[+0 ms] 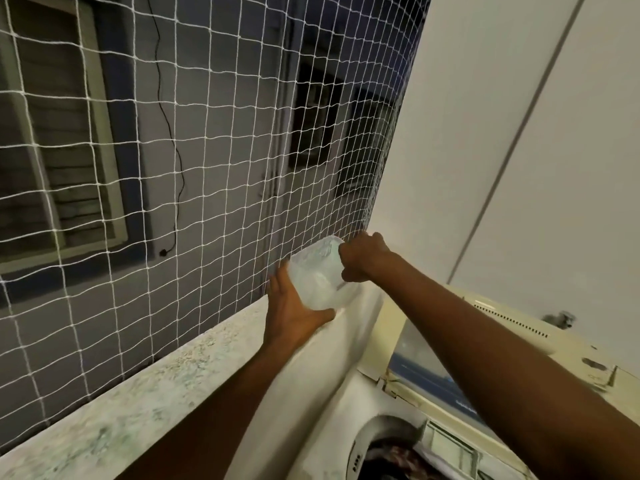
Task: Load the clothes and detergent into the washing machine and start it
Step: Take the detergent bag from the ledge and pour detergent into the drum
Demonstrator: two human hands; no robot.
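Holding the detergent container (317,278) in both hands, I have it above the speckled stone ledge (138,375), close to the white knotted net (173,168) and just left of the washing machine (346,410) with its raised cream lid (502,344). The container is a cloudy, translucent plastic tub with rounded corners, with something white inside; the blur hides finer detail. It stands roughly upright, leaning slightly, with its long axis running from my lower palm up towards the net. My left hand (294,310) cups its base, with the thumb hooked underneath. My right hand (363,259) has its fingers curled over the top edge; I cannot tell whether they grip a cap or the rim. Dark clothes (398,457) lie in the drum.
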